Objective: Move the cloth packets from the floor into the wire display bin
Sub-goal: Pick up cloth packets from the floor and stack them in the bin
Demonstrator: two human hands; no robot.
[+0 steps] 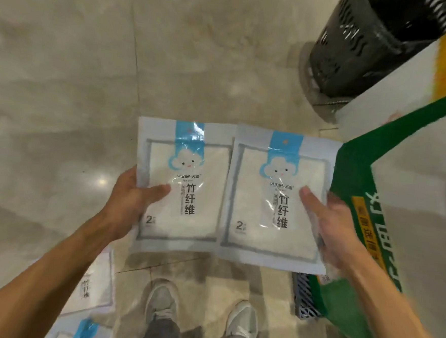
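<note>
Packets are gripped aloft, one packet (181, 189) by the left hand (132, 202), another packet (275, 201) by the right hand (336, 229); two more packets (97, 286) remain on the floor (64, 78) at 7 o'clock.

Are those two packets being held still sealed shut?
Cannot tell: left packet and right packet look flat and intact, but their seals aren't clear.

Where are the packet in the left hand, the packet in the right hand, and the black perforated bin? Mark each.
White plastic cloth packet in left hand (186, 192): head view, middle of its front.
White plastic cloth packet in right hand (272, 206), head view, middle of its front.
Black perforated round bin (357, 46): head view, side wall.
</note>
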